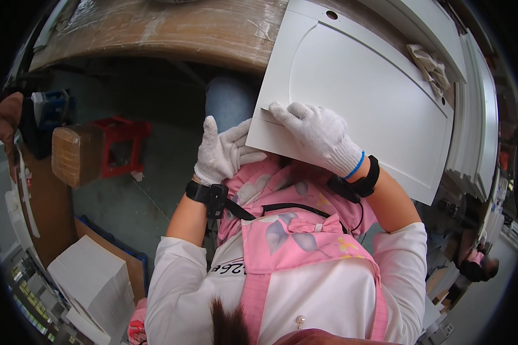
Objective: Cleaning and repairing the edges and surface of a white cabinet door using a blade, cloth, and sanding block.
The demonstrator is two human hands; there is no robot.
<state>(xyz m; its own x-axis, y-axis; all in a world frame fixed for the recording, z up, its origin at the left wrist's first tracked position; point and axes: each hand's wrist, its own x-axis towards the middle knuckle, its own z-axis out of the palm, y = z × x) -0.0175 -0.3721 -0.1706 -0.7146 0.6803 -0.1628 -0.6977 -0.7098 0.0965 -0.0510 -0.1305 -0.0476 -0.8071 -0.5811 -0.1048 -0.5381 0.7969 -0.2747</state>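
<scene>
The gloved fingers of the right hand (319,135) were laid flat over the near corner of the white cabinet door panel (368,98), while the left hand (221,152) was cupped loosely at its lower edge, the panel being tilted off the workbench (172,29) toward the lap. It was judged stiff, smooth, fairly light and easily chipped, best held by its edges. A crumpled rag (429,66) lay on the panel's far corner, stacked white panels (477,115) stood just right of it, and a red stool (124,144) was well left.

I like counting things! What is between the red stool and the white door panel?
In the head view, the left hand sits between the red stool and white door panel.
</scene>
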